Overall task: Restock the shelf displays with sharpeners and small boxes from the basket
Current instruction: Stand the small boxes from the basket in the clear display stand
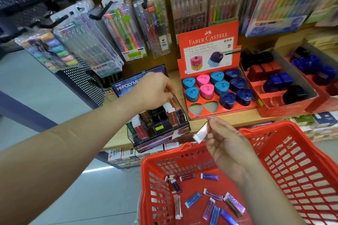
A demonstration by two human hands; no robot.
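Left hand [153,91] pinches a reddish box [172,102] standing in the clear display case [164,130]. Right hand [226,146] grips a pale box [201,132] above the red basket [301,170], where loose boxes [212,194] lie.

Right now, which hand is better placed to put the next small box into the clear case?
Probably the right hand: it pinches a pale box beside the clear case. The left hand is busy holding a reddish box there.
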